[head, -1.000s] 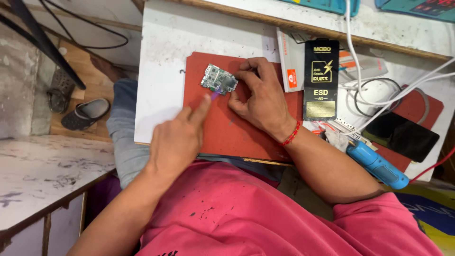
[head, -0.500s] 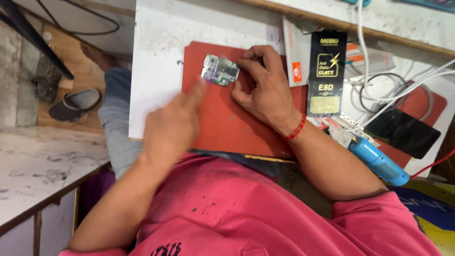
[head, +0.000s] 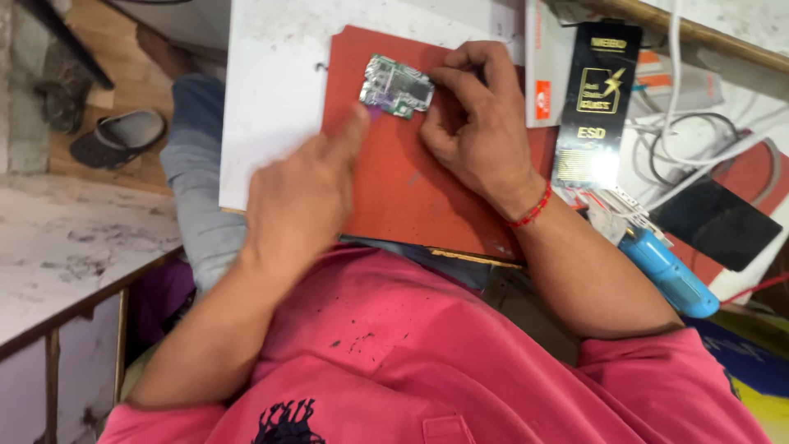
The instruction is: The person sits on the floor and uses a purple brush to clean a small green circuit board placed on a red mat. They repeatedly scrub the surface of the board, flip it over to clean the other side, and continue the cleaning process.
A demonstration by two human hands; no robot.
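A small circuit board [head: 397,85] with silver shields lies on a red mat [head: 394,193] near its far edge. My right hand [head: 477,131], with a red thread band at the wrist, grips the board's right edge with its fingertips. My left hand [head: 304,197] is curled with the index finger stretched out to the board's near left corner. There the fingertip presses on a small purple piece [head: 375,112] that sticks out from under the board.
The mat rests on a white board [head: 271,90] across my lap. To the right are a black packet [head: 593,107], white cables [head: 699,140], a dark phone [head: 717,222] and a blue-handled tool [head: 666,275]. A sandal [head: 119,136] lies on the floor at left.
My left hand drew back a little and returned to the board's near left corner. The right hand has kept its hold on the board's right edge. The view moved closer.
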